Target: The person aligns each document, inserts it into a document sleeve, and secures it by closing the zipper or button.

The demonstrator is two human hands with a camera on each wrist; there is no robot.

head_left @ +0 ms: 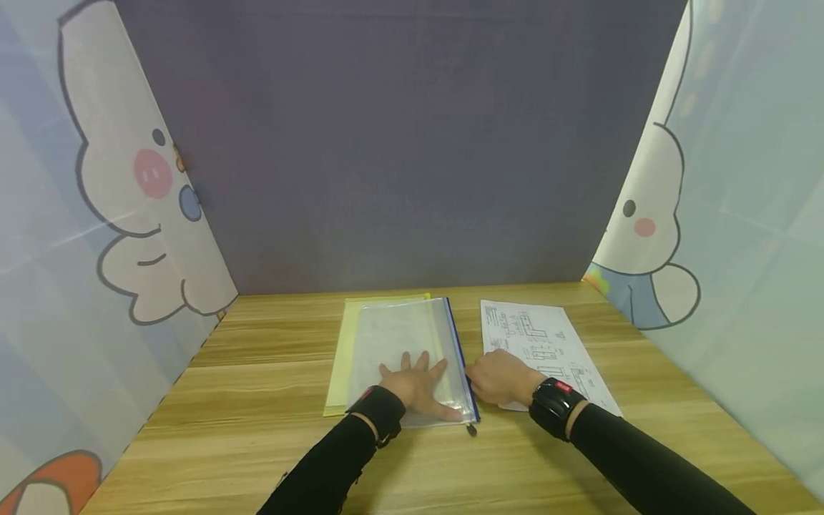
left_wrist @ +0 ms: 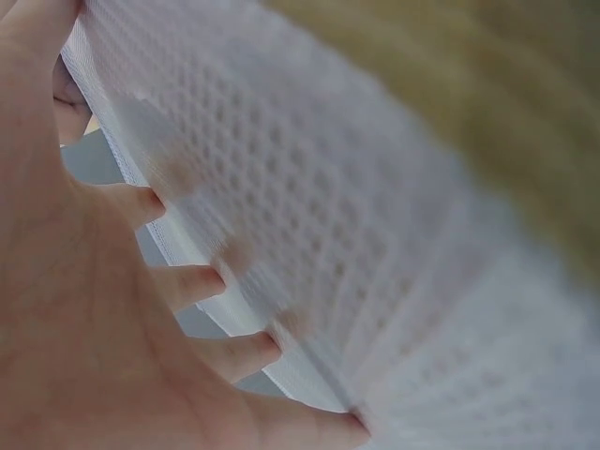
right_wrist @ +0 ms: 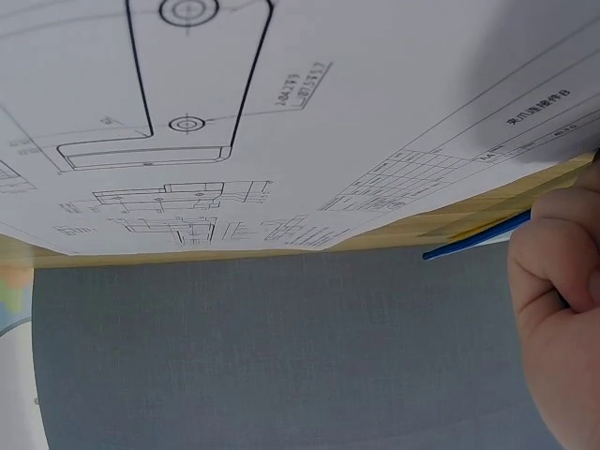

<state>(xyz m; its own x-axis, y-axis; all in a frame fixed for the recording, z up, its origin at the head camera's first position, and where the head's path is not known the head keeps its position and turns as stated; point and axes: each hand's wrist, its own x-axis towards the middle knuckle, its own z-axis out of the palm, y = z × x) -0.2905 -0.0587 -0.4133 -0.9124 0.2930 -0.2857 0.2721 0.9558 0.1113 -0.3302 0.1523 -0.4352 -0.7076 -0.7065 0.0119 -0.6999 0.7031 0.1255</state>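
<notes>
A clear mesh-textured zip document bag point(head_left: 393, 322) with a blue zip edge point(head_left: 455, 336) lies on the table. My left hand point(head_left: 418, 386) rests spread on it, palm down; in the left wrist view the fingertips point(left_wrist: 211, 279) press its mesh surface. At the blue zip edge, my right hand point(head_left: 498, 375) has its fingers curled and pinches the zip; the slider itself is hidden by the fingers. The right wrist view shows the curled right hand point(right_wrist: 567, 281) close to the blue edge point(right_wrist: 478, 234). A small dark tab point(head_left: 472, 429) sticks out at the zip's near end.
Under the clear bag lies a yellow-edged one point(head_left: 340, 357), showing at the left and back. A printed sheet of technical drawings point(head_left: 547, 332) lies to the right, partly beneath my right hand and wrist. A grey panel point(head_left: 405, 157) stands behind the wooden table point(head_left: 257, 372), with cartoon-printed curtains point(head_left: 740, 179) at the sides.
</notes>
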